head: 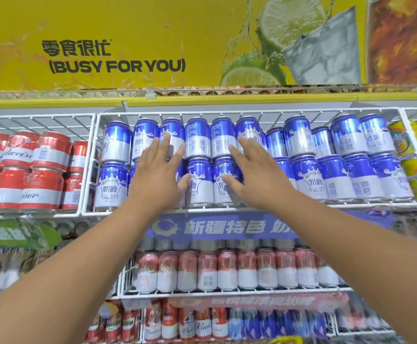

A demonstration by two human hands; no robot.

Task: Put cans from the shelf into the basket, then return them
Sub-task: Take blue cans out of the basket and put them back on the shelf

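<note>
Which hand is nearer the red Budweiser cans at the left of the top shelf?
Left. The left hand is spread over the blue cans closer to the red Budweiser cans; the right hand lies farther right.

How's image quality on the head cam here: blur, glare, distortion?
Head view: centre fairly sharp, with the blue cans and both hands, left hand and right hand, readable. Bottom shelf cans and the left edge smear with blur. Wide-angle bending curves the shelf rail. Bright even store light, soft glare stripes on the can sides, no hard shadows.
</note>
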